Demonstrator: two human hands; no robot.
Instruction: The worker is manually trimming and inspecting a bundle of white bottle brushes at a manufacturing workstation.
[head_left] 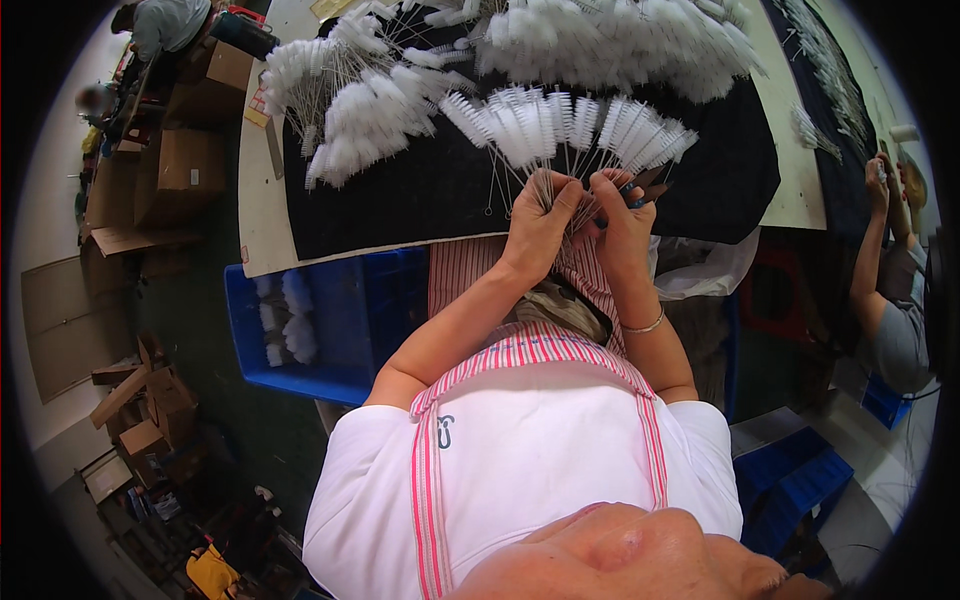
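White bottle brushes with thin wire stems fan out in front of me, bristle ends pointing away. My left hand is closed around their stems. Close beside it, my right hand grips a small pair of scissors with dark blades and blue on the handle. The right fingers also touch the stems of the brushes on the right side of the fan. Where the stems run between both hands, the fingers partly hide them.
Big heaps of similar brushes lie on a black cloth over the table. Below its edge stands a blue crate with white brushes inside. Cardboard boxes stand at left. Another person works at right.
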